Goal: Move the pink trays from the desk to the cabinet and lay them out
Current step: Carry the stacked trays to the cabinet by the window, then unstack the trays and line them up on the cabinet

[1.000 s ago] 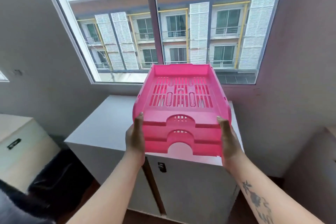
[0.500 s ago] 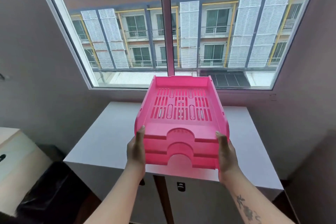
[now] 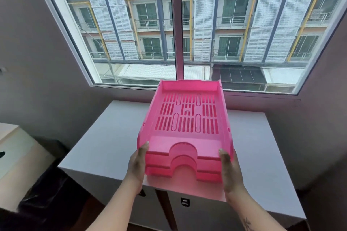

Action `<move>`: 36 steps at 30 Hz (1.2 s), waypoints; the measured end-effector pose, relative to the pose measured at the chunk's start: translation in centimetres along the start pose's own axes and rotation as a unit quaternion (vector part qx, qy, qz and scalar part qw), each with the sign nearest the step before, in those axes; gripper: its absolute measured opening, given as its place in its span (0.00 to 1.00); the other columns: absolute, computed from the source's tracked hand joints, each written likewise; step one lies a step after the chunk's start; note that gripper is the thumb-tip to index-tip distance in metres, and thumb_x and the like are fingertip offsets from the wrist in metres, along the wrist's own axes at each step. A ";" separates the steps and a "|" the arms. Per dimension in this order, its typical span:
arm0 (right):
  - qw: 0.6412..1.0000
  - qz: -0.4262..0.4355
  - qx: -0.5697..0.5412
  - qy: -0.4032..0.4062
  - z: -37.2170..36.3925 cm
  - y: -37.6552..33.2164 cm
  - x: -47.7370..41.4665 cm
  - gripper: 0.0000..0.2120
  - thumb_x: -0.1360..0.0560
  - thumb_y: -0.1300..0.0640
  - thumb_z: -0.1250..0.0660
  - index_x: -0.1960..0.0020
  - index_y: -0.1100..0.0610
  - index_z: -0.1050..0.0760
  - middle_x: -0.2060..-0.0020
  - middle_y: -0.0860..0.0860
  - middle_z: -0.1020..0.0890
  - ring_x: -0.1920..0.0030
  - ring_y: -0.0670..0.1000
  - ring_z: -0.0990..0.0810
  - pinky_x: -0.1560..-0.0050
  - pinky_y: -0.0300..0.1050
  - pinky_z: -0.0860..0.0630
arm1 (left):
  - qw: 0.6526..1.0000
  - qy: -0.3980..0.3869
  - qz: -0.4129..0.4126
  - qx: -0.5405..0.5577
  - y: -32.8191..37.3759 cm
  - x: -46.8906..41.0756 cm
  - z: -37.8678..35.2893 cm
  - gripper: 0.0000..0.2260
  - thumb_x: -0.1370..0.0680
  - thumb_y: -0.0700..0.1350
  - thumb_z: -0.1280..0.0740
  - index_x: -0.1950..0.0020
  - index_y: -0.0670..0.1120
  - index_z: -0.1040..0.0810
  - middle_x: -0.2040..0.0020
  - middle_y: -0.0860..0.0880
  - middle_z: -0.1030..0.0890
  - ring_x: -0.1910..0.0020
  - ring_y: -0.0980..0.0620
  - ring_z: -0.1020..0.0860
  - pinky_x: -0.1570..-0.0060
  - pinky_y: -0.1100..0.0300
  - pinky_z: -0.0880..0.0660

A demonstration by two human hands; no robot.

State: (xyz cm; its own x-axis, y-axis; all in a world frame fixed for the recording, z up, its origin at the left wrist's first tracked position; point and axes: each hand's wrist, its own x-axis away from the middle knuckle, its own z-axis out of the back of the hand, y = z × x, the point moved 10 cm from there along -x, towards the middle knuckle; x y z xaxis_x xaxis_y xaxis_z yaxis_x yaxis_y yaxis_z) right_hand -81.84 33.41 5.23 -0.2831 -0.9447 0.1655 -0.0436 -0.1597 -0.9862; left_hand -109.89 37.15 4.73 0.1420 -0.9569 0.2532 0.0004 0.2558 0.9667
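Pink trays (image 3: pixel 185 137) showing slotted bases — white cabinet (image 3: pixel 97 152) glowing pink beneath them — white louvred shutters (image 3: pixel 201 24) outside

**Where everything sits right now**

The stack of trays (image 3: pixel 185 129) is nested one inside the other, held over the top of the cabinet (image 3: pixel 105 146), closer to its front edge – can't tell if the bottom one is touching the surface. Left hand (image 3: pixel 138 167) is on the stack's near-left corner, right hand (image 3: pixel 230 170) on the near-right corner. Behind the cabinet is the window (image 3: pixel 174 30), with a building beyond it. Left of the cabinet, lower down, there's a box (image 3: pixel 16 155) – and a dark bag (image 3: pixel 47 195) between the two.
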 end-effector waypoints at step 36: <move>0.968 0.013 0.245 -0.056 -33.8 0.5 -3.6 0.26 0.20 0.64 0.47 0.23 0.55 0.39 0.52 0.50 0.20 0.61 0.54 0.20 0.61 0.55 0.20 | 0.979 0.184 -0.029 -0.078 0.4 -10.8 33.3 0.17 0.20 0.44 0.39 0.31 0.48 0.25 0.37 0.52 0.20 0.38 0.53 0.22 0.34 0.49 0.28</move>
State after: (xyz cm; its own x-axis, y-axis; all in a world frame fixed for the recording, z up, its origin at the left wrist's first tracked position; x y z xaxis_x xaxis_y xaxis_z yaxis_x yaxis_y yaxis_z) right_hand -113.21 46.37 4.06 -0.1720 -0.9709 0.1665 0.4291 -0.2260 -0.8745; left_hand -144.34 43.06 3.63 0.4847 -0.8633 0.1406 0.1658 0.2485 0.9544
